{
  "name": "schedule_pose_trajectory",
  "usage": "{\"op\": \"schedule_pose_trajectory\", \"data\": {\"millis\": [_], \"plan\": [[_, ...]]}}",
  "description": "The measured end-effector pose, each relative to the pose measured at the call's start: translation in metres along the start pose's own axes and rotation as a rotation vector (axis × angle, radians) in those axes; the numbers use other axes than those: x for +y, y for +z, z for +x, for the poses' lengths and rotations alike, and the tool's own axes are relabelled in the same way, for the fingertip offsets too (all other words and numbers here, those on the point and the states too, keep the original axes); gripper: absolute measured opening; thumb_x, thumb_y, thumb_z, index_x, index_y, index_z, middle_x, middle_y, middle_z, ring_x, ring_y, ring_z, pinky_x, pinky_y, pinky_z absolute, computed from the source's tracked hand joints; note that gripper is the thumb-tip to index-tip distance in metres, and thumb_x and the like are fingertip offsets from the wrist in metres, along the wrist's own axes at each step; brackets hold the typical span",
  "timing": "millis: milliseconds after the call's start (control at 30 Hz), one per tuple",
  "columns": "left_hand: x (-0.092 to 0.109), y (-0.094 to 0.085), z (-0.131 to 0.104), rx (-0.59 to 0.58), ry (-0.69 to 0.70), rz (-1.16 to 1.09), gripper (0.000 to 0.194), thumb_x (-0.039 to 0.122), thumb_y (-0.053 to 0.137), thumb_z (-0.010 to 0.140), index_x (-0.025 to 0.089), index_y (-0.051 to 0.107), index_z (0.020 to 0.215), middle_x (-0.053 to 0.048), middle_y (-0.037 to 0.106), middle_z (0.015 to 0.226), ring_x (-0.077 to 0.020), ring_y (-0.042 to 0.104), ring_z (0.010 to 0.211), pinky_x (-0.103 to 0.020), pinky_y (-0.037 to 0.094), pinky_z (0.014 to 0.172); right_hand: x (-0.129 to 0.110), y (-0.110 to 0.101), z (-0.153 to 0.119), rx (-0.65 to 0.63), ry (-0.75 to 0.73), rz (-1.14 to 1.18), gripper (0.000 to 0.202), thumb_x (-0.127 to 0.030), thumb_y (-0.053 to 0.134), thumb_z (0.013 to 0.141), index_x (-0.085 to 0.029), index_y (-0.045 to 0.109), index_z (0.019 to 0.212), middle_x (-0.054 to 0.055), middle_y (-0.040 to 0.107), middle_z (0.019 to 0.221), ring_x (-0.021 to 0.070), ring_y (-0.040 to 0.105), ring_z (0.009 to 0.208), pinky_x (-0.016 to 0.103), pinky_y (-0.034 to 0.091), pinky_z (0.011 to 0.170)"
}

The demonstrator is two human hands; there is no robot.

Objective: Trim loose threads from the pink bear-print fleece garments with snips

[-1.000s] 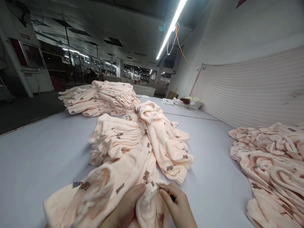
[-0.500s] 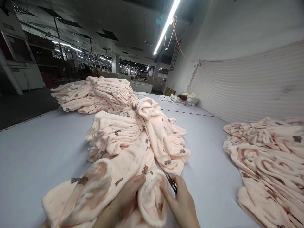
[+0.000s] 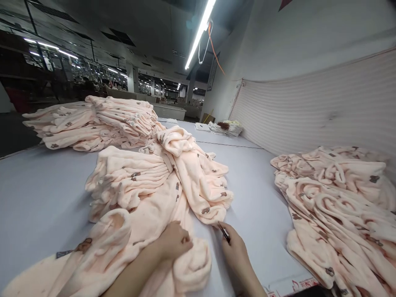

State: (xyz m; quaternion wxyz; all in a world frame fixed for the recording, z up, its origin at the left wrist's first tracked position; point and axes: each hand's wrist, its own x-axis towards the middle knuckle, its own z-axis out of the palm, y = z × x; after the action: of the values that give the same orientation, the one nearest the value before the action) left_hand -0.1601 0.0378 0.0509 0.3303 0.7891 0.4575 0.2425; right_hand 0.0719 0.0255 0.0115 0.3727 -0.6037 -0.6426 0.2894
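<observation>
A pale pink fleece garment (image 3: 154,222) with small brown bear prints lies spread in front of me, one rounded cuff end (image 3: 193,266) towards me. My left hand (image 3: 176,241) is on it just above that cuff, its fingers curled in on the fabric; the fingertips are partly hidden. In my right hand (image 3: 233,247) is a pair of small dark thread snips (image 3: 224,232), closed in the fingers. Their tip points up and left, close to the lower hem of another fleece piece (image 3: 201,181). Behind my left hand sits a stack of folded fleece pieces (image 3: 126,177).
A larger fleece pile (image 3: 120,119) lies at the back left of the pale table (image 3: 253,198). Another heap (image 3: 337,206) covers the right side. White stacked pieces (image 3: 219,127) stand by the striped sheet (image 3: 309,103) on the wall. Red print marks the near right edge.
My left hand has come off the inside of the cuff and moved up over the fabric; the cuff has sagged. My right hand with the snips has drawn apart from the cuff. The view has turned right.
</observation>
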Motion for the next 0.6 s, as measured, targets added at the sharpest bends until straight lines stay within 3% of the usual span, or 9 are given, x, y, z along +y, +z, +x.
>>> {"op": "schedule_pose_trajectory", "data": {"millis": [67,133,233,300,400,467,567,600], "plan": [[-0.017,0.004,-0.012,0.003,-0.064,0.073,0.025,0.028,0.052,0.074,0.020,0.060,0.052,0.004,0.053,0.047,-0.0154,0.051,0.054,-0.039,0.030,0.097,0.011,-0.003,0.013,0.038,-0.026,-0.077,0.041,-0.015,0.051,0.070,-0.027,0.063,0.107,0.006,0.054,0.132,0.0217,0.061,0.089,0.030,0.043,0.069],[-0.033,-0.002,-0.034,0.023,-0.124,0.137,0.031,0.031,0.049,0.077,0.020,0.053,0.048,0.004,0.048,0.046,-0.0169,0.052,0.057,-0.037,0.034,0.088,0.018,-0.005,0.024,0.043,-0.047,-0.115,0.036,-0.013,0.051,0.068,-0.027,0.066,0.097,0.004,0.051,0.136,0.0199,0.062,0.078,0.030,0.043,0.064],[-0.053,-0.027,-0.078,0.039,-0.220,0.235,0.032,0.036,0.050,0.076,0.019,0.050,0.049,-0.001,0.054,0.059,-0.0213,0.055,0.067,-0.032,0.036,0.069,0.015,-0.010,0.030,0.024,-0.089,-0.083,0.024,-0.017,0.049,0.075,-0.025,0.064,0.092,0.004,0.064,0.115,0.0196,0.061,0.078,0.029,0.044,0.066],[-0.060,-0.046,-0.106,-0.001,-0.340,0.358,0.030,0.037,0.049,0.076,0.018,0.054,0.054,-0.003,0.059,0.065,-0.0227,0.057,0.069,-0.033,0.037,0.067,0.005,-0.012,0.025,-0.015,-0.117,-0.005,0.019,-0.023,0.046,0.082,-0.023,0.062,0.093,0.003,0.068,0.093,0.0200,0.061,0.078,0.029,0.046,0.070],[-0.048,-0.055,-0.127,-0.031,-0.497,0.494,0.021,0.034,0.050,0.074,0.019,0.061,0.064,-0.007,0.066,0.072,-0.0302,0.061,0.079,-0.040,0.040,0.072,-0.015,-0.008,0.010,-0.093,-0.142,0.146,0.021,-0.033,0.044,0.089,-0.020,0.061,0.087,0.004,0.068,0.083,0.0205,0.062,0.082,0.029,0.048,0.075],[-0.026,-0.040,-0.123,0.037,-0.403,0.404,0.017,0.030,0.053,0.073,0.021,0.064,0.082,-0.007,0.069,0.088,-0.0301,0.061,0.088,-0.042,0.043,0.081,-0.029,-0.001,-0.003,-0.136,-0.142,0.236,0.023,-0.037,0.046,0.090,-0.019,0.060,0.085,0.004,0.067,0.086,0.0211,0.062,0.087,0.028,0.048,0.077],[0.007,0.009,-0.097,0.223,-0.150,0.066,0.022,0.029,0.054,0.077,0.021,0.055,0.098,-0.006,0.065,0.093,-0.0202,0.063,0.081,-0.028,0.050,0.071,-0.049,0.013,-0.021,-0.187,-0.131,0.333,0.022,-0.037,0.049,0.090,-0.019,0.058,0.082,0.003,0.064,0.082,0.0194,0.061,0.083,0.026,0.048,0.073],[0.014,0.027,-0.086,0.346,-0.088,0.011,0.031,0.026,0.059,0.072,0.021,0.052,0.102,-0.007,0.064,0.098,-0.0211,0.063,0.085,-0.029,0.051,0.072,-0.055,0.017,-0.026,-0.200,-0.129,0.354,0.020,-0.035,0.049,0.090,-0.019,0.058,0.083,0.002,0.063,0.081,0.0187,0.061,0.081,0.025,0.048,0.072]]}}
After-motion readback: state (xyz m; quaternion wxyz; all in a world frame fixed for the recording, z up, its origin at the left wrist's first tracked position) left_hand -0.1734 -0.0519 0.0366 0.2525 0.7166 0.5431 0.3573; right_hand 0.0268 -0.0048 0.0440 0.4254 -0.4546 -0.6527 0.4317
